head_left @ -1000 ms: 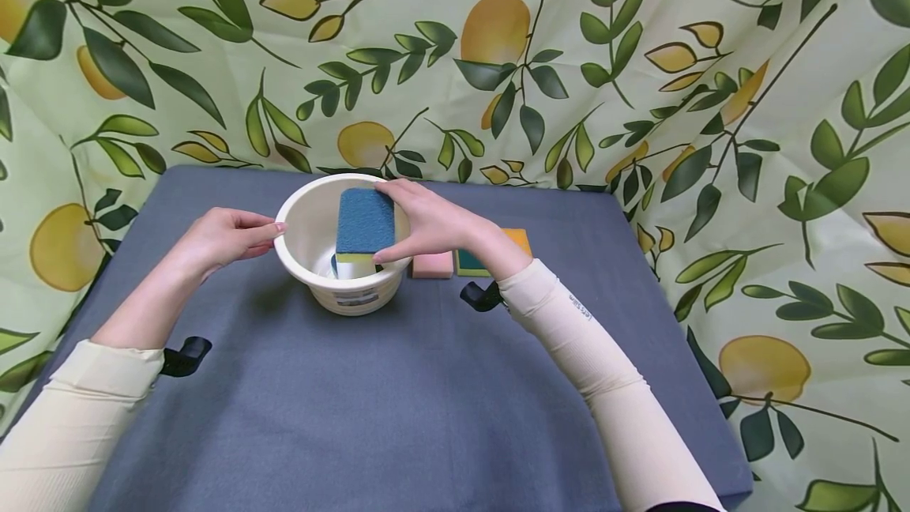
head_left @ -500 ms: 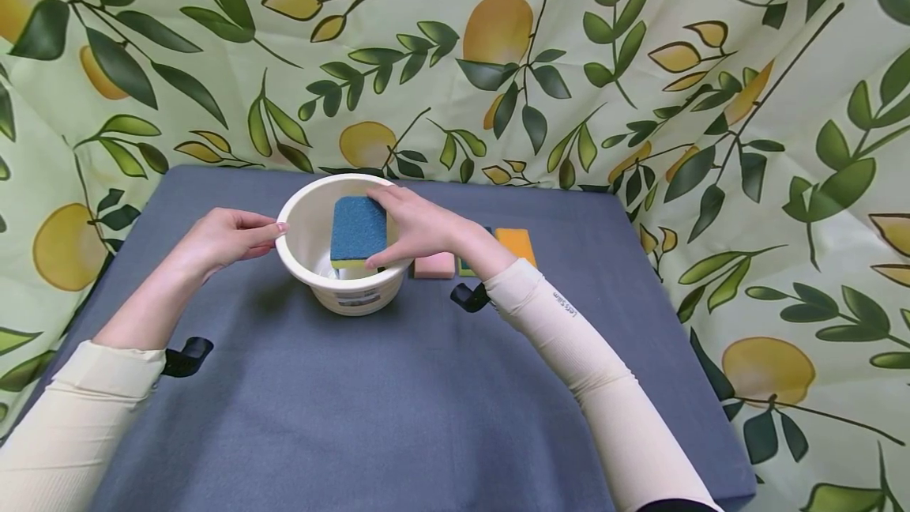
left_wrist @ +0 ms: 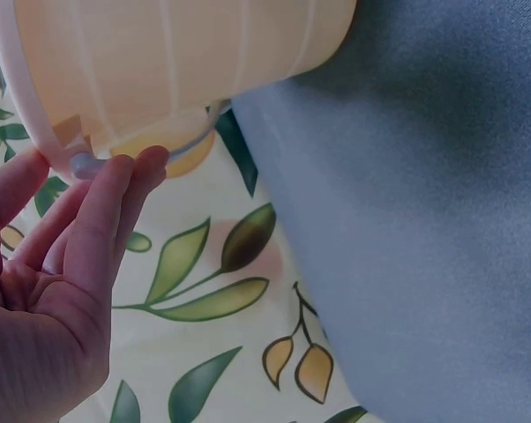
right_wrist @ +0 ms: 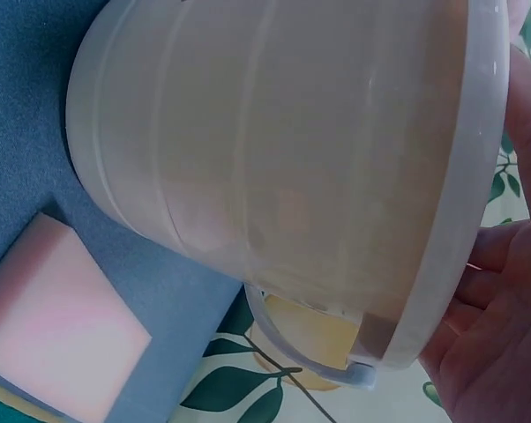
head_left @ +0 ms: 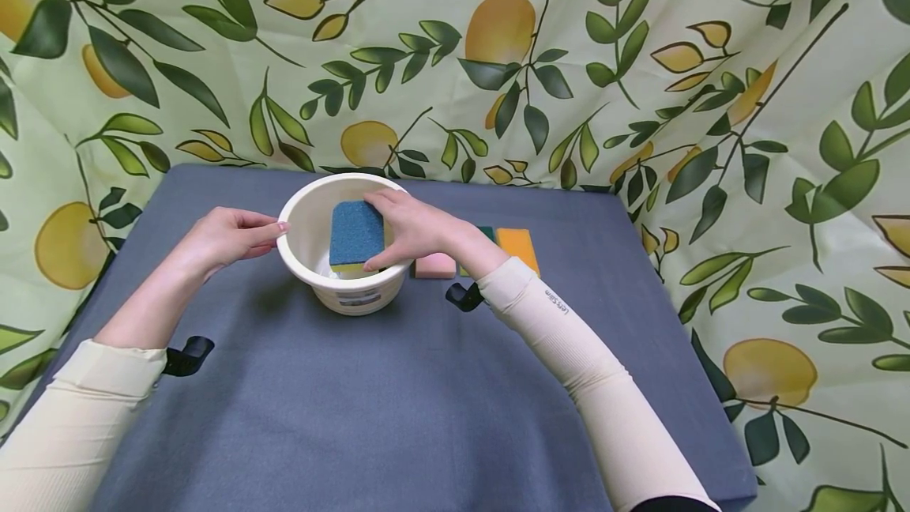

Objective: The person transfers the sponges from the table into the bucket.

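With right hand [head_left: 415,229], stretched in from right, gripping blue-yellow sponge [head_left: 357,234] between thumb and fingers, within mouth of white bucket [head_left: 348,286]. With left hand [head_left: 231,235], stretched forward, pinching bucket's left rim. Beside bucket on table [head_left: 398,401]: pink sponge [head_left: 435,266].
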A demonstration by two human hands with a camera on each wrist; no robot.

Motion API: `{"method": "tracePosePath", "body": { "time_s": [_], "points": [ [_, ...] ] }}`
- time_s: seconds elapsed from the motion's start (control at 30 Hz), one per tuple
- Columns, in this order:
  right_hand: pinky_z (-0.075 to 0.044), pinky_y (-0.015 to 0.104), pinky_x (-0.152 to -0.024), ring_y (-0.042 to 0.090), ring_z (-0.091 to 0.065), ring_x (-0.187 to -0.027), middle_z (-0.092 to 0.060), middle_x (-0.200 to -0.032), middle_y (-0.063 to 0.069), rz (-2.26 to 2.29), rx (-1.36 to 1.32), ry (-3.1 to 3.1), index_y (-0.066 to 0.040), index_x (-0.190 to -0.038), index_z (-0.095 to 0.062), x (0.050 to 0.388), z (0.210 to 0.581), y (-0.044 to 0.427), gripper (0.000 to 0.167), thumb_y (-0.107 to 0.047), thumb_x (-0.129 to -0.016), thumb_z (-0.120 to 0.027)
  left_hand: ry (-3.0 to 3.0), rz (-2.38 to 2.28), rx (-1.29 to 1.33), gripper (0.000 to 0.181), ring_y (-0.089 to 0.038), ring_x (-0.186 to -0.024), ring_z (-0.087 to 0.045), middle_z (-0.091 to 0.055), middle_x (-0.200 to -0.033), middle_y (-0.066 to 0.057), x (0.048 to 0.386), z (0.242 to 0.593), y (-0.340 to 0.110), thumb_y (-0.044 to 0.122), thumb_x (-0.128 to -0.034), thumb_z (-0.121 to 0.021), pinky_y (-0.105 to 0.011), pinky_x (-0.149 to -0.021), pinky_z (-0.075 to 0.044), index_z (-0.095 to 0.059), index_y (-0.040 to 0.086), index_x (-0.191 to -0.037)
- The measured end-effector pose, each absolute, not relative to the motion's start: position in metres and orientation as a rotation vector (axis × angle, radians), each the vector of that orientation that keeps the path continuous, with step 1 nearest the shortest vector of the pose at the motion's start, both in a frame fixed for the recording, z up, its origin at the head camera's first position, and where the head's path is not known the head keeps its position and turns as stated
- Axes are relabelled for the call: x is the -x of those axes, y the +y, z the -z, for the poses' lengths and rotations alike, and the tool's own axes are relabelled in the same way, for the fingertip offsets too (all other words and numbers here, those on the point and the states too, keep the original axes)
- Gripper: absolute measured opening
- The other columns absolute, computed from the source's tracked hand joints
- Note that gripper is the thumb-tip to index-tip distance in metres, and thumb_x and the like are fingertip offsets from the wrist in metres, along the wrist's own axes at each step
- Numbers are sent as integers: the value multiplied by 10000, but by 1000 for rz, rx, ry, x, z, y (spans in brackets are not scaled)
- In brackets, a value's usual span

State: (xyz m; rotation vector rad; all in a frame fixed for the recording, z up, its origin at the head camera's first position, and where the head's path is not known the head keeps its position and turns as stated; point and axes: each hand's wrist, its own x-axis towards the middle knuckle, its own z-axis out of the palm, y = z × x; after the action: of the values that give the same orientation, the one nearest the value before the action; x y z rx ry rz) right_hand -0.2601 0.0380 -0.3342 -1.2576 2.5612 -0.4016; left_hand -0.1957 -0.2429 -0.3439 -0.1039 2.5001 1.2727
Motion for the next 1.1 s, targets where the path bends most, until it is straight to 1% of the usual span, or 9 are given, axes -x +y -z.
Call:
{"method": "tracePosePath", "body": {
  "time_s": [0.3,0.43,0.7,0.8,0.9,1.03,1.1],
  "points": [
    [-300,246,-1109,170,-297,-1369,-292,-1533,100,359,1243,2572,-30,-1520,-251,259,336,32,1062,-575,-756,-748,2509,-1252,102,700,-168,-971,-661,-594,-1268,-257,196,344,-243,483,-935,-609,-383,-898,-536,-529,-86,-1335],
    [-283,231,-1116,158,-288,-1378,-293,-1535,86,309,1231,2578,-45,-1529,-235,261,338,29,1082,-600,-750,-742,2511,-1256,103,697,-166,-970,-660,-594,-1267,-259,196,344,-242,481,-935,-610,-381,-899,-534,-530,-86,-1333],
    [-229,237,-1152,160,-233,-1428,-266,-1565,94,335,1237,2582,-43,-1530,-239,265,341,32,1118,-627,-727,-755,2504,-1258,109,690,-166,-975,-655,-589,-1271,-260,196,345,-242,475,-936,-613,-364,-893,-537,-533,-84,-1332],
    [-239,259,-1155,160,-239,-1428,-270,-1569,78,363,1217,2595,-61,-1531,-253,264,339,36,1082,-616,-745,-747,2501,-1263,110,681,-142,-957,-655,-589,-1272,-260,196,345,-242,465,-937,-616,-333,-870,-550,-535,-86,-1329],
    [-239,287,-1162,164,-243,-1429,-282,-1570,57,369,1198,2619,-85,-1535,-262,262,336,42,1017,-621,-791,-701,2501,-1265,111,686,-118,-935,-653,-589,-1271,-260,196,345,-242,467,-935,-618,-311,-848,-560,-534,-88,-1329],
    [-254,329,-1162,182,-261,-1425,-309,-1561,42,428,1167,2667,-116,-1533,-291,260,333,52,913,-609,-850,-642,2498,-1258,118,696,-130,-948,-652,-576,-1285,-267,196,345,-243,476,-935,-612,-330,-867,-554,-528,-87,-1336],
    [-282,349,-1150,189,-284,-1412,-332,-1548,43,486,1151,2690,-126,-1526,-315,259,332,58,867,-591,-867,-632,2493,-1253,125,700,-151,-970,-652,-562,-1298,-274,197,345,-243,479,-938,-607,-352,-888,-542,-520,-85,-1344]
  ]
}}
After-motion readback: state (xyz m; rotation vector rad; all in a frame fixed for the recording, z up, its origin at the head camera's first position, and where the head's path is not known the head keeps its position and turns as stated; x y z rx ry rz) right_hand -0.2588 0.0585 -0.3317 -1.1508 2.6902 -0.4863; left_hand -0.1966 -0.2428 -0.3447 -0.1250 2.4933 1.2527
